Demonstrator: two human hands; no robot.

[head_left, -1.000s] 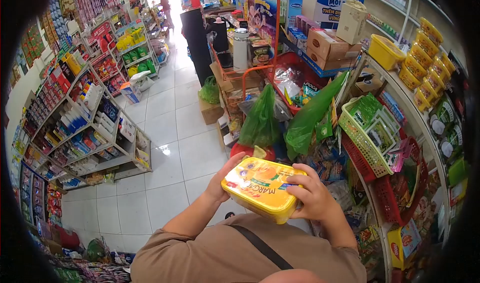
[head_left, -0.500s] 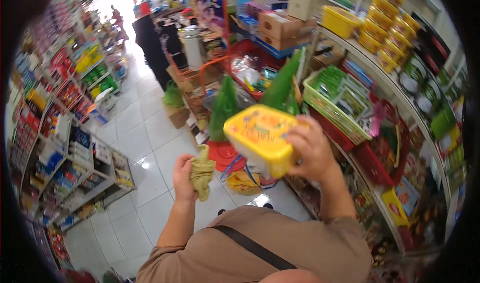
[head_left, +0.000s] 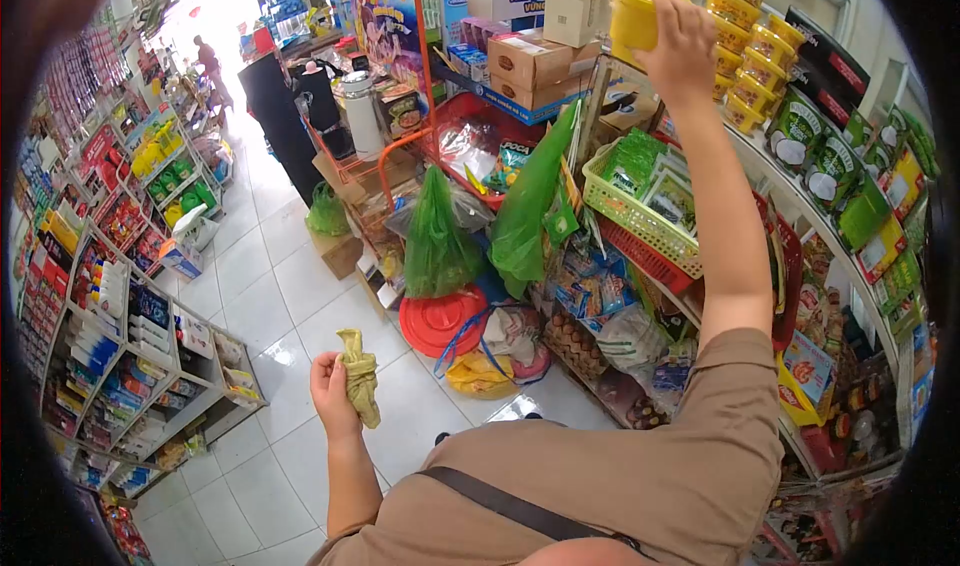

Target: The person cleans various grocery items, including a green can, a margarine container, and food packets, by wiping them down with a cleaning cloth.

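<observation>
With my right arm stretched out, my right hand (head_left: 680, 44) is closed around a yellow plastic tub (head_left: 632, 21) at the far end of the upper right shelf. Its fingers lie over the tub's near side and lid edge. Stacks of round yellow tubs (head_left: 745, 51) stand just to the right of this hand. Lower down on the left, my left hand (head_left: 333, 394) grips a crumpled olive-yellow cloth (head_left: 361, 381) above the tiled floor, the cloth sticking out above and below the fingers.
A light green basket (head_left: 645, 228) of packets sits below the right shelf. Green mesh bags (head_left: 438, 241) hang over a red lid (head_left: 440, 321). Cardboard boxes (head_left: 530, 61) are stacked at the back. A display rack (head_left: 150, 341) lines the left; a person (head_left: 208, 61) is near the bright doorway.
My right hand has carried the yellow tub from in front of my chest up and away to the shelf. My left hand has moved slightly down and left with the cloth.
</observation>
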